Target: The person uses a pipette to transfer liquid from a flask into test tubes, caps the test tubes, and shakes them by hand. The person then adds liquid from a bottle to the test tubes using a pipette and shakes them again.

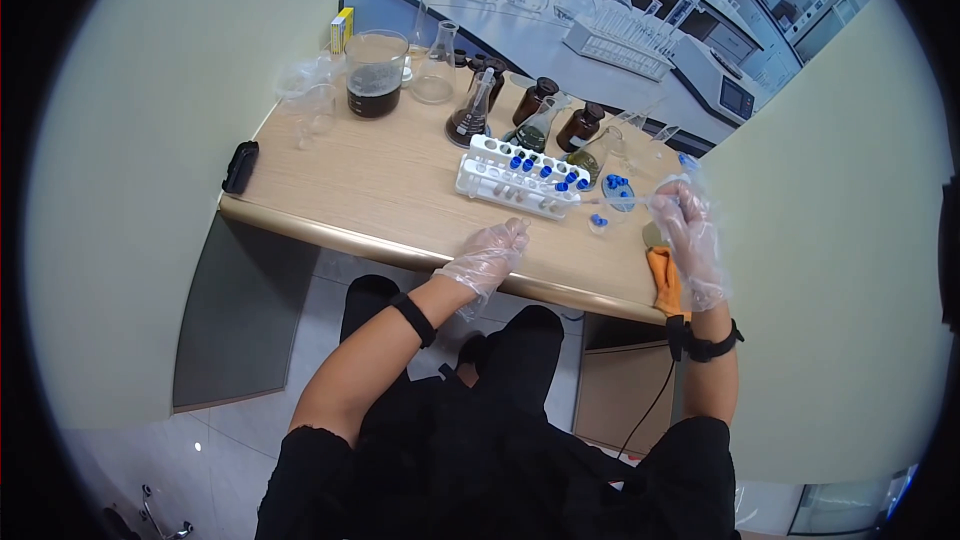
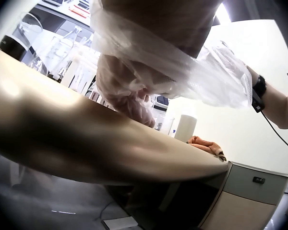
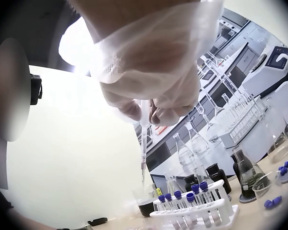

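My gloved right hand [image 1: 688, 230] pinches a clear plastic dropper [image 3: 144, 139] at its upper end. In the head view the dropper points left, its tip close to the right end of a white test tube rack [image 1: 468, 178]. Several tubes with blue caps [image 1: 546, 171] stand in this rack, pale contents showing at their bottoms. A small clear cup [image 1: 598, 230] with blue caps sits between the rack and my right hand. My gloved left hand [image 1: 487, 258] is at the table's front edge, fingers loosely curled, with nothing seen in it.
Behind the rack stand flasks with dark liquid [image 1: 467, 127] and brown bottles [image 1: 580, 128]. A beaker of dark liquid [image 1: 374, 100] and an empty flask [image 1: 434, 80] are at back left. A dish of blue caps [image 1: 617, 197] and an orange cloth [image 1: 662, 275] lie at right.
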Tool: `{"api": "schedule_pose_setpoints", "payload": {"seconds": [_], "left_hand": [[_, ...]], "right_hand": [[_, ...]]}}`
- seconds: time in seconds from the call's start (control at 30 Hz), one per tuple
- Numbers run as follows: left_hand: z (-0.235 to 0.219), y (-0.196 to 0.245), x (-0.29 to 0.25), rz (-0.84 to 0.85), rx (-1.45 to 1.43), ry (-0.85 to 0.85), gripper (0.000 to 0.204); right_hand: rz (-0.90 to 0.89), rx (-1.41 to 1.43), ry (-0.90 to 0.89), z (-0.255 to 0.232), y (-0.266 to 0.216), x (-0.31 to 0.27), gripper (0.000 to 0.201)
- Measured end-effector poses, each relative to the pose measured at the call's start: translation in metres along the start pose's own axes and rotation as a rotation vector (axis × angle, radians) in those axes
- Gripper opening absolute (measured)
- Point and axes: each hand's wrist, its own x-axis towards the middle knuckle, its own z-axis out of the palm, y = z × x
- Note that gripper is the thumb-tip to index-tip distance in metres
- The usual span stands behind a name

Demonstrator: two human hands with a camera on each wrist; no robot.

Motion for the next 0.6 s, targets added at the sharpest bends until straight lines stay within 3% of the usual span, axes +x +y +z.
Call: {"api": "schedule_pose_setpoints", "payload": {"seconds": [0.6], "left_hand": [[-0.001,0.001,-0.001,0.040,0.057,0.002,0.027]], "right_hand": [[0.022,0.029,-0.114,0.034,0.007,-0.022,0.027]]}}
